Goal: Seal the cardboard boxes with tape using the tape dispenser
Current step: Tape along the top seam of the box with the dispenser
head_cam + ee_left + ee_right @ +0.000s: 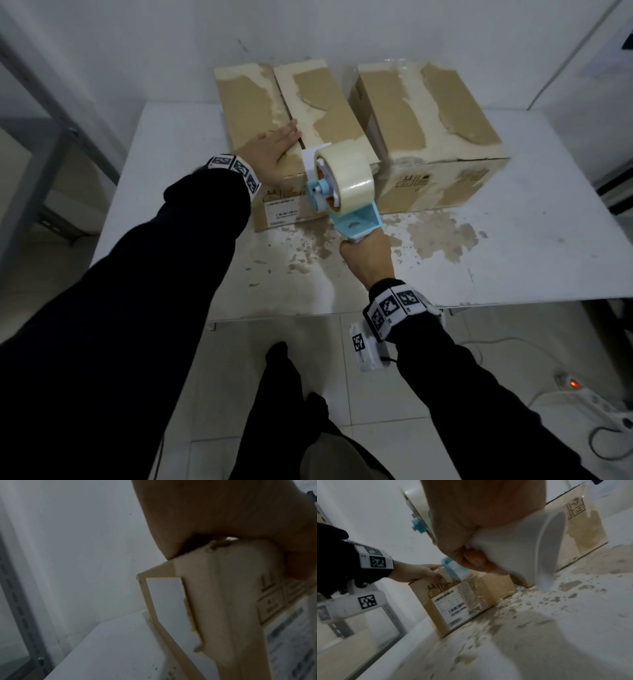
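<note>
While my left hand [270,150] lies flat on the left box [274,178], my right hand [366,255] grips the tape dispenser [337,186] by its handle at the near edge; light, rigid, I judge.

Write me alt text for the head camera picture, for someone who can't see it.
A person's right hand grips the handle of a blue tape dispenser at the front edge of the left cardboard box, while the left hand lies flat on its top flaps. A second box stands beside it on a scuffed white table.
</note>
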Demonstrator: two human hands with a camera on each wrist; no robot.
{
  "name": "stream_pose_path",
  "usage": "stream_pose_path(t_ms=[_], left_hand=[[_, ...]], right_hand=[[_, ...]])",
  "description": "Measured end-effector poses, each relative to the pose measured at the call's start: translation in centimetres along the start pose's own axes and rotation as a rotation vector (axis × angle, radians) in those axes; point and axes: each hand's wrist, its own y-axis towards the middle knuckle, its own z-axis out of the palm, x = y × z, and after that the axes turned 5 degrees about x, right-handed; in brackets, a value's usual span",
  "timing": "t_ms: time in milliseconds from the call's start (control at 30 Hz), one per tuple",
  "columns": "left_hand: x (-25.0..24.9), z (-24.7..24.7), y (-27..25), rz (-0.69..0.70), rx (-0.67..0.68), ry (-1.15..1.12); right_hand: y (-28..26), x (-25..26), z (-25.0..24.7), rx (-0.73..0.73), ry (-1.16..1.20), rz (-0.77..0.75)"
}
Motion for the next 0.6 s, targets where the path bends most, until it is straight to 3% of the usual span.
stream_pose_path(t_ms=[133, 233, 400, 600], left_hand=[[0.6, 0.5, -0.4, -0.048, -0.052, 0.024], [1.0, 1.4, -0.4, -0.019, -0.117, 0.054], [1.1, 1.4, 0.0, -0.014, -0.153, 0.065], [3.1, 0.5, -0.9, -0.003, -0.067, 0.077]], right_hand=[[-1.1, -3.9, -0.6, 0.074, -0.281, 0.137], [-0.5, -5.0, 0.1, 0.009, -0.209, 0.132], [0.9, -4.6, 0.3, 0.053, -0.106, 0.077], [1.3, -4.5, -2.0, 0.106, 0.023, 0.012]])
